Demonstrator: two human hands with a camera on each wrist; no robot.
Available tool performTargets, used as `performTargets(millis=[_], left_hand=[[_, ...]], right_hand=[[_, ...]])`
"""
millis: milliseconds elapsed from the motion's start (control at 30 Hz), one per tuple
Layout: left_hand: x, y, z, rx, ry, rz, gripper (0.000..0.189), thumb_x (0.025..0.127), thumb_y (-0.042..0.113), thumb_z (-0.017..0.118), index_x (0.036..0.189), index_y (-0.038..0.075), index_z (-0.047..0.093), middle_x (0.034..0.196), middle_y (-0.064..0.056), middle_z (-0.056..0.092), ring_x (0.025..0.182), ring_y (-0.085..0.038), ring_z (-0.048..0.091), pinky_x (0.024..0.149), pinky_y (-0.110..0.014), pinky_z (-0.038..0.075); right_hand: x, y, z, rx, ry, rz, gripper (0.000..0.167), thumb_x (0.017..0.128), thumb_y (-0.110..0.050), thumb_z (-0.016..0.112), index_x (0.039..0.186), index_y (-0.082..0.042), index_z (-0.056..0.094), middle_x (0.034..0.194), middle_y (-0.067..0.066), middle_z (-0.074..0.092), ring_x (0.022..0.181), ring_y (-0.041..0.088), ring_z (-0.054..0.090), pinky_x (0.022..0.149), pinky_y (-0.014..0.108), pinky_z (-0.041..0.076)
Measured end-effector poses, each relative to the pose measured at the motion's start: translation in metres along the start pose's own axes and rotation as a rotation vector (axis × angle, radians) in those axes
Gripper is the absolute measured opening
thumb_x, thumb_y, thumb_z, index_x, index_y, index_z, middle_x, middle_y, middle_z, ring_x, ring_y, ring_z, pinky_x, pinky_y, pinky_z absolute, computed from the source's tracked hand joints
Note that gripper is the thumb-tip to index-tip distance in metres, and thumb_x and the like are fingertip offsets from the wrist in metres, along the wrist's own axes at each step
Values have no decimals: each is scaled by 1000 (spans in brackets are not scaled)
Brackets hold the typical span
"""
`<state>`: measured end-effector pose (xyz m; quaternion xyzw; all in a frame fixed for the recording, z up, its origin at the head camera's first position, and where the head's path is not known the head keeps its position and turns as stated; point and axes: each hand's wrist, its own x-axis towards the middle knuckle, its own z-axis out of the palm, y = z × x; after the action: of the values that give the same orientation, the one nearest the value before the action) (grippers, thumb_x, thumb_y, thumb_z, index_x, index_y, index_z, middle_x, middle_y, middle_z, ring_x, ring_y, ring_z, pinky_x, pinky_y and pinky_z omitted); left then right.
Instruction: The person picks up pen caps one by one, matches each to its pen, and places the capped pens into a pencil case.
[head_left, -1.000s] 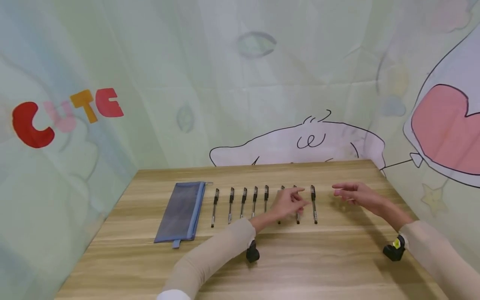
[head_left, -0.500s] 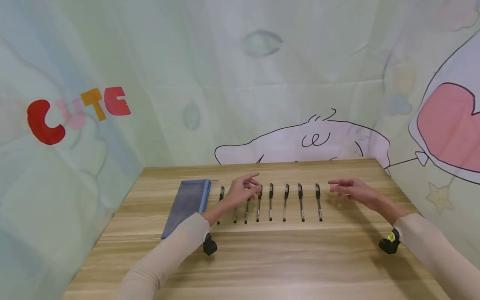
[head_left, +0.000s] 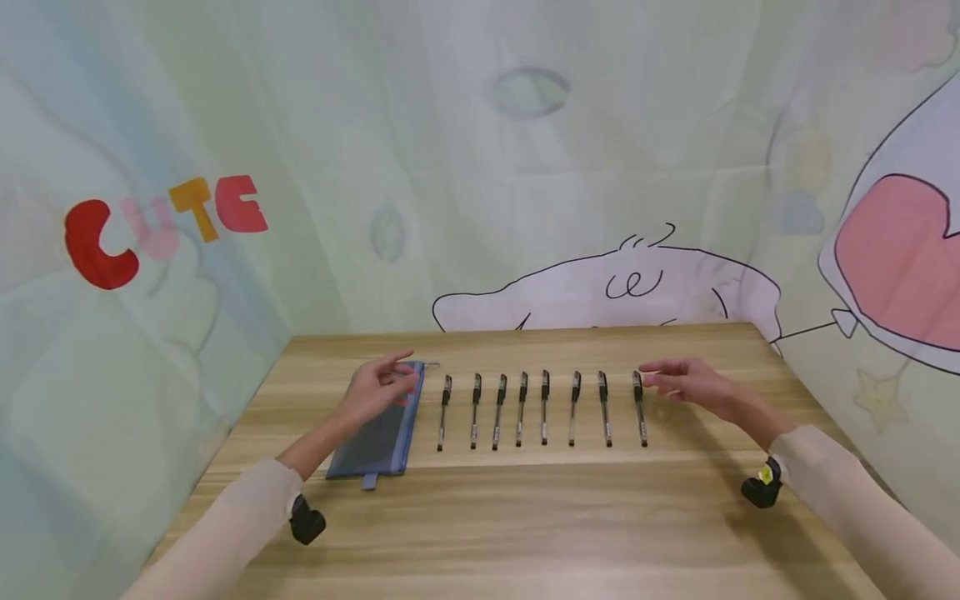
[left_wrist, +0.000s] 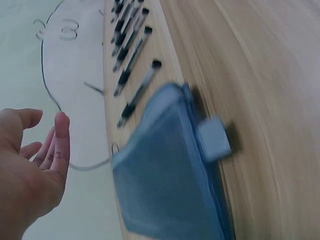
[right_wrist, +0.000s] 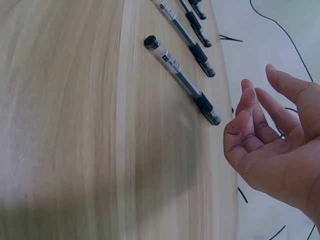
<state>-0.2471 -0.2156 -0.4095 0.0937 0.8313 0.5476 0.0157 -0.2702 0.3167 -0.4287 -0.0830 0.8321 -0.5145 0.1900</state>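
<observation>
A blue mesh zipper pouch (head_left: pixel 367 454) lies flat at the left of the table. My left hand (head_left: pixel 372 390) hovers over its upper part with loosely bent fingers and nothing in them; the left wrist view shows the same pouch (left_wrist: pixel 160 180) beside the hand (left_wrist: pixel 35 170). To the pouch's right, several black-capped clear gel pens stand in a row, caps toward the back, from the leftmost pen (head_left: pixel 444 412) to the rightmost pen (head_left: pixel 641 410). By that rightmost pen's cap is my right hand (head_left: pixel 690 386), its fingers relaxed and holding nothing. In the right wrist view this pen (right_wrist: pixel 182 80) lies apart from the fingers.
The wood-grain table (head_left: pixel 540 525) ends at the back against a printed cloth backdrop (head_left: pixel 337 167) with cartoon shapes and letters. A small black camera sits on the left wrist (head_left: pixel 306 521) and another on the right wrist (head_left: pixel 761 487).
My left hand has swept left from above the right-hand pens, across the row, to over the pouch. My right hand has shifted slightly left, closer to the rightmost pen. Pens and pouch stay in place.
</observation>
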Motion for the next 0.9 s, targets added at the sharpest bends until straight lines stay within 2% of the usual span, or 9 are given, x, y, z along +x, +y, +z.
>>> performTargets(millis=[100, 200, 300, 400, 533, 633, 733, 833, 900], left_hand=[[-14, -5, -23, 28, 2, -3, 63, 101, 16, 66, 156, 1, 38, 130, -30, 61, 92, -9, 72, 79, -40, 66], [-22, -9, -36, 54, 10, -18, 71, 100, 23, 68, 159, 5, 34, 133, -29, 60, 90, -4, 70, 80, -43, 66], [-26, -12, -43, 84, 25, -30, 75, 98, 24, 70, 160, 6, 31, 135, -30, 58, 95, -11, 71, 80, -44, 65], [-24, -17, -45, 207, 31, 1, 76, 95, 24, 74, 157, 2, 35, 133, -29, 60, 104, -28, 69, 78, -40, 65], [-23, -25, -40, 456, 20, 98, 76, 91, 27, 78, 150, -5, 43, 128, -29, 63, 111, -42, 64, 83, -46, 61], [-26, -27, -32, 601, 18, 140, 79, 88, 34, 81, 148, -5, 47, 130, -31, 60, 115, -46, 60, 91, -58, 56], [-31, -28, -22, 692, 15, 126, 87, 82, 43, 83, 149, 1, 48, 137, -34, 53, 121, -50, 55, 94, -64, 53], [-37, -29, -10, 762, 37, 79, 96, 75, 51, 86, 151, 6, 48, 142, -34, 49, 124, -53, 51, 92, -65, 53], [-40, -29, -3, 791, 65, 34, 102, 71, 54, 87, 151, 5, 47, 144, -33, 48, 126, -54, 50, 91, -66, 53]], right_hand=[[4, -1, 5, 3, -10, -1, 59, 102, -31, 64, 148, 3, 48, 139, 23, 61, 108, 19, 57, 85, 28, 57], [8, -5, 7, -1, -21, -18, 60, 103, -32, 62, 149, 3, 46, 141, 23, 58, 110, 22, 57, 88, 30, 57], [12, -10, 5, -13, -28, -33, 62, 103, -33, 61, 151, 2, 44, 140, 23, 57, 111, 25, 57, 91, 31, 57], [16, -18, 3, -11, -35, -52, 62, 104, -33, 60, 152, 3, 42, 135, 18, 60, 111, 25, 58, 93, 32, 57], [18, -23, 7, 12, -48, -72, 60, 105, -29, 59, 151, 5, 42, 132, 15, 64, 110, 21, 60, 93, 32, 57], [22, -25, 15, 24, -58, -77, 59, 104, -28, 60, 151, 4, 43, 132, 17, 62, 104, 17, 59, 91, 31, 57], [27, -25, 23, 33, -69, -79, 57, 104, -26, 60, 150, 4, 44, 133, 19, 62, 100, 14, 58, 86, 29, 57], [32, -25, 31, 40, -83, -85, 56, 104, -24, 60, 149, 5, 45, 133, 20, 64, 99, 14, 59, 81, 26, 56], [34, -25, 36, 52, -97, -94, 55, 104, -22, 60, 149, 6, 45, 132, 22, 65, 100, 17, 60, 81, 26, 56]])
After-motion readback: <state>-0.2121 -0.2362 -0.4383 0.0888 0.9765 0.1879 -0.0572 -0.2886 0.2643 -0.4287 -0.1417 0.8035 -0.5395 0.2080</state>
